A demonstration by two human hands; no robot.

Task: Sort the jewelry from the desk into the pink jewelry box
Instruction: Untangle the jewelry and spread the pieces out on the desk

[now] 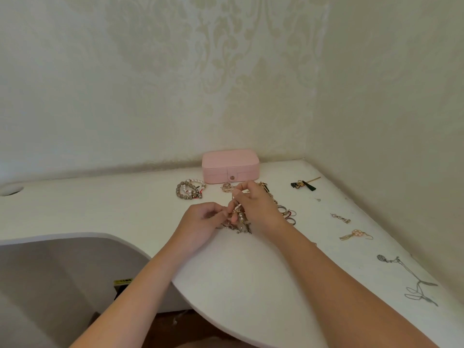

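The pink jewelry box (230, 165) stands closed against the back wall of the white desk (251, 272). In front of it my right hand (256, 204) pinches a tangled chain with beads (238, 214) and lifts it off the desk. My left hand (200, 219) pinches the lower part of the same tangle from the left. More of the tangle (238, 228) lies on the desk under my hands. Beaded bracelets (190, 189) lie left of the box. Several rings (288, 213) lie just right of my right hand.
A small pink trinket (227, 187) lies before the box. At the right lie a black-and-gold hair pin (303, 184), a silver earring (340, 218), a pink-bead earring (356, 234) and a long silver necklace (411, 280). The desk's curved front edge cuts in at the left.
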